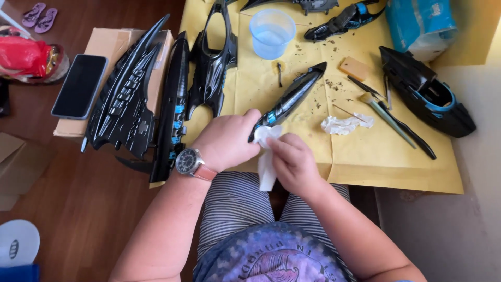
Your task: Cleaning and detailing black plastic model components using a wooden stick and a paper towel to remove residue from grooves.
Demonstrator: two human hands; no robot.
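The long black piece [292, 96] points up and to the right, its sharp tip far from the person. Its near end sits inside the left hand [227, 141], whose fingers are curled tight around it. The right hand [292, 162] pinches a white tissue [266, 156] against that same end. The piece hangs just over the yellow paper [376, 156]. Near it lie a crumpled tissue [344, 124], a brush [386, 116], a clear cup [271, 32] and more black parts [209, 62]
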